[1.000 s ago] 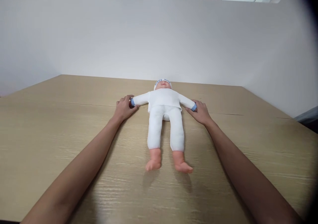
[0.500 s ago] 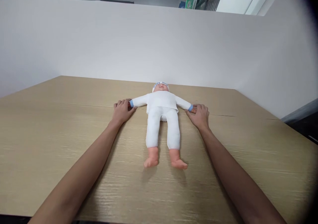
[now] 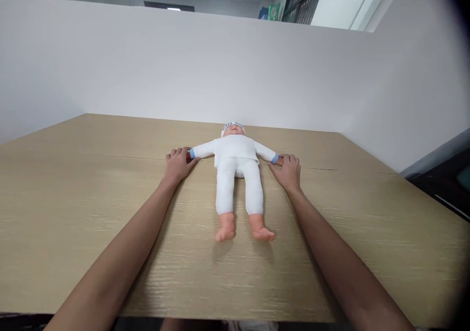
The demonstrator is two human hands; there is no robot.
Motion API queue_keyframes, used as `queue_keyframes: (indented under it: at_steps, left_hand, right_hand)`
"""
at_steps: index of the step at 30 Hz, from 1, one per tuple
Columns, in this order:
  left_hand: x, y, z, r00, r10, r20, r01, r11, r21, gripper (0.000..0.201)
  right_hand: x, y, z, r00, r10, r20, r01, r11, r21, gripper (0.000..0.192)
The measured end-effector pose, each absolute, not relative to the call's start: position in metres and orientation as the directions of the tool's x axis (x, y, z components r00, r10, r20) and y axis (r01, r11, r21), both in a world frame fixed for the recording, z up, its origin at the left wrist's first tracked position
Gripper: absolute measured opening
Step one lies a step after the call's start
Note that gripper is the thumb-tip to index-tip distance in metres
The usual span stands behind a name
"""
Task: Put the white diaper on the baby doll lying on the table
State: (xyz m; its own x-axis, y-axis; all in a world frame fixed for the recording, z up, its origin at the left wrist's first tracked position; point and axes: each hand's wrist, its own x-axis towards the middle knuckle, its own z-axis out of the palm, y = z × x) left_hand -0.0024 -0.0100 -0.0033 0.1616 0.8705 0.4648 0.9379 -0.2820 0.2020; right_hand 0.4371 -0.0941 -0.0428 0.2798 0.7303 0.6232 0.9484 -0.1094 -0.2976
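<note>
A baby doll (image 3: 237,150) lies on its back on the wooden table, its head away from me and bare feet towards me. It wears a white top and trousers with blue cuffs, and a white headband with blue lettering. Both of its arms are stretched out sideways. My left hand (image 3: 177,165) is closed around the doll's hand on the left, just past the cuff. On the other side, my right hand (image 3: 288,172) grips the doll's other hand the same way. The doll's hands are mostly hidden by my fingers.
The broad wooden table (image 3: 91,189) reaches back to a white partition wall (image 3: 165,66). A dark object (image 3: 440,184) stands beyond the table's right edge. Over the partition appear a green package (image 3: 273,11) and a barred window (image 3: 303,0).
The camera view has tilted and shifted slightly, so the table's front edge shows more. Both hands keep their hold on the doll, whose pose looks almost the same.
</note>
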Motion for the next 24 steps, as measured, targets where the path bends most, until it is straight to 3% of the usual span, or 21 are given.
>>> queue_keyframes:
  at_steps: [9, 15, 24]
  left_hand:
    - [0.007, -0.026, -0.003, 0.011, 0.896, 0.444, 0.952, -0.145, 0.269, 0.063]
    - [0.016, -0.053, -0.010, -0.089, 0.888, 0.451, 0.949, -0.062, 0.309, 0.071]
    - [0.028, -0.123, -0.010, -0.019, 0.908, 0.419, 0.942, -0.125, 0.312, 0.068]
  right_hand:
    - [0.403, -0.119, -0.045, 0.421, 0.700, 0.577, 0.898, -0.232, -0.374, 0.058]
    - [0.375, -0.145, -0.047, 0.423, 0.714, 0.558, 0.892, -0.221, -0.394, 0.065]
    - [0.348, -0.188, -0.035, 0.362, 0.755, 0.546, 0.902, -0.137, -0.409, 0.048]
